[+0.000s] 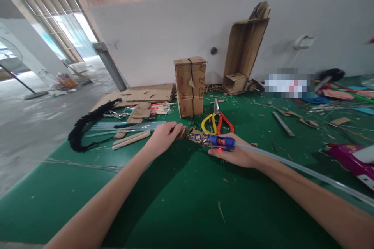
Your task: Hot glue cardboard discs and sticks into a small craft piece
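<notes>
My left hand (164,138) is closed, its thumb and fingers pinching a small stack of brown cardboard pieces (183,132). In my right hand (241,155) is a blue hot glue gun (224,142) with a red light lit on it. Its front end is crusted with scraps and points left, close to the cardboard in my left hand; whether they touch I cannot tell. From the back of the gun a long clear glue stick (304,175) runs out over my right forearm. Just beyond the gun lie scissors (217,118) with one yellow and one red handle.
A tall cardboard box (190,87) stands behind my hands, and an open cardboard form (245,50) leans on the wall. Wooden sticks (131,140), clear glue sticks and a black fuzzy strip (83,130) lie left. A magenta device (350,163) and scraps are on the right.
</notes>
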Demonstrator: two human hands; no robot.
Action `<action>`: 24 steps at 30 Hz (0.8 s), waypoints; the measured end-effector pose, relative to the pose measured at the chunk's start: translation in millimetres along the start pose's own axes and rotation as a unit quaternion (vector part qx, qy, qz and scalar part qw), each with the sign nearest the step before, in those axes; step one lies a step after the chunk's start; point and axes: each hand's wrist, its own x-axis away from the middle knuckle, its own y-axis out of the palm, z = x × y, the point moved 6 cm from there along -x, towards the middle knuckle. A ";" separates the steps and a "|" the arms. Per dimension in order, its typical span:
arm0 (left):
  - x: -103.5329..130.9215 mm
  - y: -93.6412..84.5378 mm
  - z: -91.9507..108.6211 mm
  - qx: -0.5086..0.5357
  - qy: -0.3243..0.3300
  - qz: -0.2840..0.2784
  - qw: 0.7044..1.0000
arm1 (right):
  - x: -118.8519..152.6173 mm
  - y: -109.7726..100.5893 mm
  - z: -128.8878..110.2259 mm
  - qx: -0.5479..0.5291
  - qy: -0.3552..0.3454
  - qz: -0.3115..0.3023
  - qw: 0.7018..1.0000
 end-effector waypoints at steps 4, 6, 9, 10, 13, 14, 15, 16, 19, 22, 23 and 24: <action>0.1 -1.1 -1.5 0.006 -0.016 0.003 1.000 | 0.1 -3.4 -0.2 0.006 0.003 0.033 0.999; 0.0 -1.1 -1.9 0.007 -0.020 0.004 1.000 | 0.1 -3.0 0.4 0.012 0.004 0.034 0.999; -0.1 -1.3 -2.4 0.006 -0.025 0.007 1.000 | 0.2 -0.1 -1.2 0.001 -0.017 0.016 1.000; -0.1 -1.3 -2.4 0.006 -0.026 0.008 1.000 | 0.3 0.7 -1.7 -0.005 -0.024 0.012 1.000; 0.0 -1.6 -2.4 0.009 -0.032 0.010 0.999 | 0.5 -0.3 -0.9 -0.002 -0.022 0.026 0.999; 0.1 -1.9 -2.4 0.010 -0.034 0.012 0.999 | 0.5 -1.1 -0.7 0.005 -0.021 0.034 0.999; 0.2 -2.1 -2.6 0.010 -0.037 0.013 0.999 | 0.5 -1.7 -1.0 0.011 -0.022 0.039 0.999; 0.2 -2.3 -2.7 0.009 -0.039 0.015 0.999 | 0.5 -1.7 -1.9 0.013 -0.027 0.040 0.999; 0.2 -2.1 -3.8 0.006 -0.042 0.015 0.999 | 0.3 0.9 -5.2 0.001 -0.048 0.020 0.999; -0.1 -1.6 -5.7 0.002 -0.047 0.015 0.999 | 0.6 2.7 -6.0 -0.002 -0.052 0.009 0.999; -0.1 -1.7 -6.4 0.000 -0.051 0.017 0.999 | 0.8 2.5 -5.7 -0.002 -0.050 0.012 0.999; -0.1 -1.9 -7.0 -0.003 -0.054 0.019 0.998 | 1.0 1.8 -5.5 -0.004 -0.048 0.018 0.999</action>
